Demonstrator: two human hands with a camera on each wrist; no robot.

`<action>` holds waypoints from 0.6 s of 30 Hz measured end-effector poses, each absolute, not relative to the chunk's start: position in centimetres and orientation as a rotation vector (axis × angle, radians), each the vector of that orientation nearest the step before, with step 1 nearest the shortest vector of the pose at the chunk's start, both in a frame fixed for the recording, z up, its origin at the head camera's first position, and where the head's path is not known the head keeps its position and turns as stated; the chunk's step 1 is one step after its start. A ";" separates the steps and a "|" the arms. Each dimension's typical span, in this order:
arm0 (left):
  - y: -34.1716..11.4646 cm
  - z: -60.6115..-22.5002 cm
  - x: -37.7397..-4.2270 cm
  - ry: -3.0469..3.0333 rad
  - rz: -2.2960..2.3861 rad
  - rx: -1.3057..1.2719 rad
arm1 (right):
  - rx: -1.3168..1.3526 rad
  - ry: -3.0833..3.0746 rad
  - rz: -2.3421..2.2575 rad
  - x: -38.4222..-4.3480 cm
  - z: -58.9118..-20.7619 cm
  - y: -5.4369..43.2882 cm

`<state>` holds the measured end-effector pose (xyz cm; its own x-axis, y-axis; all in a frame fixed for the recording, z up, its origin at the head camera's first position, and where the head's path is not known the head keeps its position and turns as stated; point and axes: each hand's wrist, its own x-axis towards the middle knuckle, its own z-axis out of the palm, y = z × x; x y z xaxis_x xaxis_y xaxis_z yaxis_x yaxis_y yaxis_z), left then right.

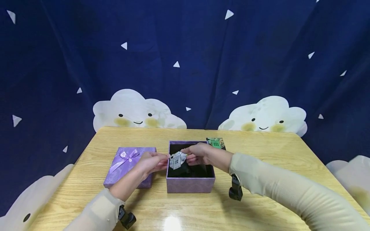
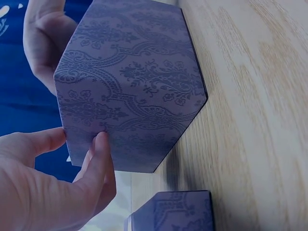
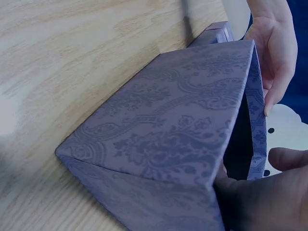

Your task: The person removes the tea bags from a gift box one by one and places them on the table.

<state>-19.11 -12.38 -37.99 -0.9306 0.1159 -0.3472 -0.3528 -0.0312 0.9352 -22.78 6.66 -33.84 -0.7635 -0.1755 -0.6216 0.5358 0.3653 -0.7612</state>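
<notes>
An open purple gift box (image 1: pixel 189 186) with a damask pattern and a dark inside stands on the table. My left hand (image 1: pixel 153 162) holds its left wall, the thumb at the rim and the fingers on the outer side, as the left wrist view shows. Over the box's opening, my right hand (image 1: pixel 199 152) grips a small packet (image 1: pixel 177 160) with a grey-white house print and a black lower part. The right fingertips are at the packet's right edge, and the packet tilts toward the left wall. In the right wrist view the front wall hides those fingers.
Left of the box lies its purple lid (image 1: pixel 125 157) with a ribbon bow. A similar packet with a green print (image 1: pixel 216 142) is behind the box's right back corner. The wooden table (image 1: pixel 260 154) ends at a dark blue curtain (image 1: pixel 185 80) with clouds.
</notes>
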 end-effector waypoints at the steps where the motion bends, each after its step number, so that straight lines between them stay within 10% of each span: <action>1: -12.3 -38.0 -19.2 1.928 2.033 -0.251 | 0.307 1.992 -1.442 -22.8 -33.8 6.6; 18: -12.2 -37.9 -19.2 1.919 2.036 -0.256 | 0.312 2.040 -1.356 -24.7 -35.4 4.2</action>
<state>-19.23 -12.24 -37.91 -0.9294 0.1148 -0.3507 -0.3569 -0.0379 0.9334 -24.68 4.18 -35.37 -0.7541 -0.1557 -0.6380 0.5280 0.4340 -0.7300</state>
